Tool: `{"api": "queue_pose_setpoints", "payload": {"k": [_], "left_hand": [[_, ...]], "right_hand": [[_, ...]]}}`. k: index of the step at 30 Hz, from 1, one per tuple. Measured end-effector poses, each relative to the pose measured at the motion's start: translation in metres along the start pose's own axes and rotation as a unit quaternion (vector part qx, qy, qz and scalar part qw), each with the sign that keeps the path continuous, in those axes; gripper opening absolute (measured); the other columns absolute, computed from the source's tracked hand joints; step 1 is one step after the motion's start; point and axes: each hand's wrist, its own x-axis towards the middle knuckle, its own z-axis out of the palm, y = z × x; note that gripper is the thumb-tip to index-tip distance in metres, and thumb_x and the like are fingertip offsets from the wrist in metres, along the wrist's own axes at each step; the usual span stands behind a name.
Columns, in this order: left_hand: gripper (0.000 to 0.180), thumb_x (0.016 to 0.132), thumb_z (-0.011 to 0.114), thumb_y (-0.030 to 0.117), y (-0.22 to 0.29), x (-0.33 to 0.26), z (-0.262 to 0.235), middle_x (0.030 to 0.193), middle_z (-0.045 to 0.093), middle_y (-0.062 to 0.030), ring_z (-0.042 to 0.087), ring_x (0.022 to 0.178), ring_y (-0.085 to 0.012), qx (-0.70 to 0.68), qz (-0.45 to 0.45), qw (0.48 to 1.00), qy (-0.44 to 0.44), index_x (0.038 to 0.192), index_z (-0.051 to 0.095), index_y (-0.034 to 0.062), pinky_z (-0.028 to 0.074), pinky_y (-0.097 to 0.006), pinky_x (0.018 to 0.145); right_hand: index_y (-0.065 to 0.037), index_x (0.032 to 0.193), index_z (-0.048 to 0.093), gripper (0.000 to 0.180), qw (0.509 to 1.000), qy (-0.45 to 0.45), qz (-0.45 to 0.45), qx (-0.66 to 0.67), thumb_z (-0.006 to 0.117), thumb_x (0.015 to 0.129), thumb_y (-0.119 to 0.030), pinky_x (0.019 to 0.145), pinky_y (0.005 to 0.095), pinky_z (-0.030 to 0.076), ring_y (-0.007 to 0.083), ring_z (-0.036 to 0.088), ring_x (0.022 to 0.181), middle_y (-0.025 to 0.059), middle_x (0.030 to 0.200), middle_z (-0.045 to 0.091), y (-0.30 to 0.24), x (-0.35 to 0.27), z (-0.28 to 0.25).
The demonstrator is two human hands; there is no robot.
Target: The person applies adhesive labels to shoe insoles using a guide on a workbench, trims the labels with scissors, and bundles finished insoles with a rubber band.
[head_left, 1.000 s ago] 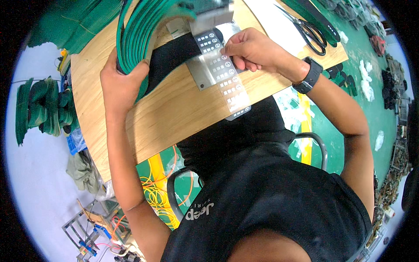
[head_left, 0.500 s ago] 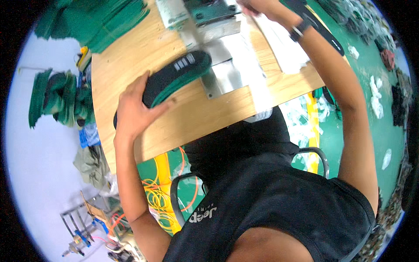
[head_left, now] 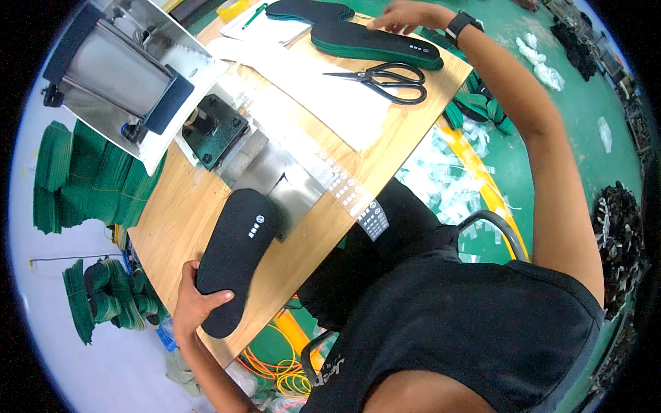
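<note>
- Black insole [head_left: 237, 261] pinched in your left hand [head_left: 195, 306], by the metal plate [head_left: 296, 180]; thumb stays off the white print [head_left: 256, 226].
- Your right hand [head_left: 406, 17]'s at the insole stack [head_left: 372, 45] (can't tell if gripping).

Long black insole with rounded ends [head_left: 237, 261], small white print near upper end, is slanting face up over wooden counter [head_left: 179, 227], left grip [head_left: 195, 303] pinching its lower end. Stack of black-topped, green-edged insoles [head_left: 372, 45] is lying at counter's far side, white-printed end pointing right.
</note>
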Motion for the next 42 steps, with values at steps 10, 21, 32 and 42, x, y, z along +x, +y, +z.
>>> {"api": "queue_pose_setpoints", "payload": {"k": [10, 21, 32, 42], "left_hand": [[0.077, 0.061, 0.081, 0.019, 0.04, -0.025, -0.016, 0.113, 0.059, -0.0243, 0.058, 0.105, -0.033, 0.323, 0.103, 0.922, 0.185, 0.126, 0.047, -0.0047, 0.043, -0.037, 0.093], [0.06, 0.065, 0.069, 0.002, 0.017, -0.062, -0.004, 0.114, 0.058, -0.0185, 0.054, 0.104, -0.0374, 0.391, 0.205, 0.843, 0.308, 0.121, 0.05, 0.0029, 0.043, -0.041, 0.089], [0.049, 0.051, 0.065, -0.005, 0.087, -0.07, 0.016, 0.104, 0.063, -0.0115, 0.057, 0.101, -0.0311, 0.416, 0.474, 0.667, 0.395, 0.099, 0.064, 0.0047, 0.042, -0.04, 0.087], [0.067, 0.065, 0.076, 0.032, -0.023, -0.123, 0.011, 0.135, 0.043, -0.0205, 0.035, 0.13, -0.0335, 0.232, 0.31, 0.836, 0.389, 0.123, 0.054, 0.0049, 0.026, -0.043, 0.107]], "right_hand": [[0.008, 0.108, 0.061, 0.066, 0.982, 0.094, -0.067, -0.148, 0.077, 0.069, -0.042, 0.065, 0.036, 0.049, 0.0245, 0.064, 0.074, 0.016, 0.092, 0.067, -0.029, -0.016, 0.039], [0.0, 0.118, 0.054, 0.06, 0.968, 0.158, -0.19, 0.038, 0.068, 0.08, -0.044, 0.087, 0.0372, 0.049, 0.03, 0.062, 0.098, 0.0181, 0.108, 0.062, -0.061, -0.089, 0.036], [-0.001, 0.125, 0.052, 0.055, 0.795, -0.359, -0.377, 0.31, 0.064, 0.086, -0.037, 0.086, 0.0273, 0.05, 0.0157, 0.062, 0.098, 0.0096, 0.113, 0.064, -0.266, -0.172, 0.192], [0.003, 0.126, 0.049, 0.076, 0.83, -0.298, -0.459, 0.104, 0.075, 0.072, -0.044, 0.087, 0.0302, 0.047, 0.0235, 0.062, 0.099, 0.0168, 0.113, 0.062, -0.306, -0.161, 0.266]]}}
